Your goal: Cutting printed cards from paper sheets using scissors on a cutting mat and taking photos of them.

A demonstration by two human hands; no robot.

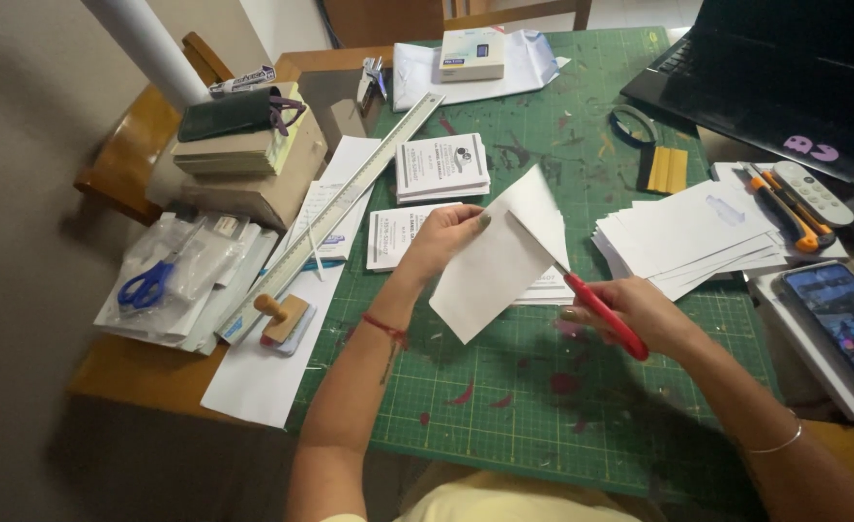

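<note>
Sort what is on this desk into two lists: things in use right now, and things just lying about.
In use:
left hand holding the white sheet
right hand working the red scissors
green cutting mat underneath

Lying about:
blue scissors in a bag
metal ruler
wooden stamp
phone
laptop
orange cutter

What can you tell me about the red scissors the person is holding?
The red scissors have glossy red handles that look like plastic, and thin blades that look like metal. The right hand grips the handles, fingers wrapped around them. The blades point up and left and meet the lower right edge of a white sheet of paper, which the left hand holds up above the green cutting mat. The blade tips are mostly hidden by the paper.
</note>
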